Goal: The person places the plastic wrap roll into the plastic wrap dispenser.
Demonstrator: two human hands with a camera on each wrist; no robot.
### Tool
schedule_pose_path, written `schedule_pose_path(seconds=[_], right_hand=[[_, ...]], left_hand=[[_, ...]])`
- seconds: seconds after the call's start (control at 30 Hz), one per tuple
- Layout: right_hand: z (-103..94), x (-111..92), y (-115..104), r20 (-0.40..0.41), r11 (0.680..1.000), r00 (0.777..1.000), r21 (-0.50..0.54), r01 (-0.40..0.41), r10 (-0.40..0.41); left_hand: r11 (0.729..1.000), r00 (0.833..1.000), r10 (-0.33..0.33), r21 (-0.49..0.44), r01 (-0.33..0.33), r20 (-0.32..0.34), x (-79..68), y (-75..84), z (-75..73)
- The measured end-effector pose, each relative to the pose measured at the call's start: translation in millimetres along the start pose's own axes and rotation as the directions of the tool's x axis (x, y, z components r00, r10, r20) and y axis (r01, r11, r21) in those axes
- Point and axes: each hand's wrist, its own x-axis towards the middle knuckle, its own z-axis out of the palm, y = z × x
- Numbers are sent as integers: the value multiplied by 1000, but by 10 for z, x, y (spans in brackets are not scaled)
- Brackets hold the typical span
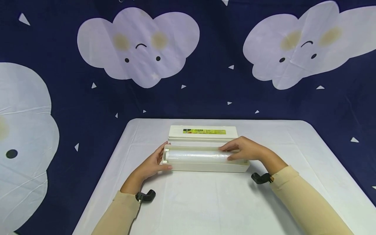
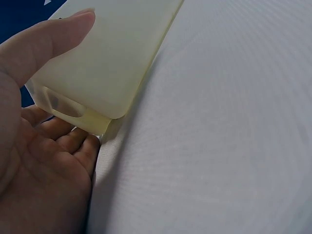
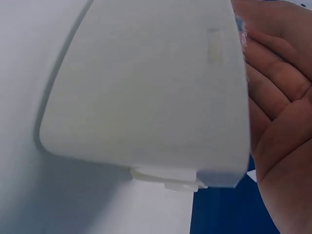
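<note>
A long white cling film box (image 1: 205,167) lies lengthwise across the table without its lid. Inside it is a roll of clear cling film (image 1: 194,156). My left hand (image 1: 150,165) grips the box's left end, thumb along the front wall and fingers round the end and back. In the left wrist view that thumb (image 2: 73,34) lies on the box wall (image 2: 107,63). My right hand (image 1: 249,149) reaches over the box's right end, thumb and fingers spanning the roll. From the right wrist, the box wall (image 3: 146,87) hides the fingertips.
Behind the box lies a white lid (image 1: 176,132) with a yellow-green label (image 1: 204,131). A white cloth covers the table (image 1: 205,202). A dark blue curtain with cloud prints (image 1: 138,32) hangs beyond it.
</note>
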Motion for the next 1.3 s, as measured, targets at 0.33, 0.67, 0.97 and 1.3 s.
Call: schedule_pose_path(seconds=[0.33,0.67,0.97,1.3], right_hand=[[-24,-201,15,-163,999,986,20,26,-22],[-20,-350,88,-276,995,958,46,88,-72],[-15,-516,148,-360,995,932,73,73,-42],[-19,-683,216,-415,996,910,86,27,12]], left_hand=[[1000,1000,13,-3,-13,8,7,-13,-14],[1000,1000,7,1,-7,8,22,-45,-31],[1000,1000,8,-1,-8,10,19,-44,-18],[1000,1000,-4,10,4,-1,26,-43,-15]])
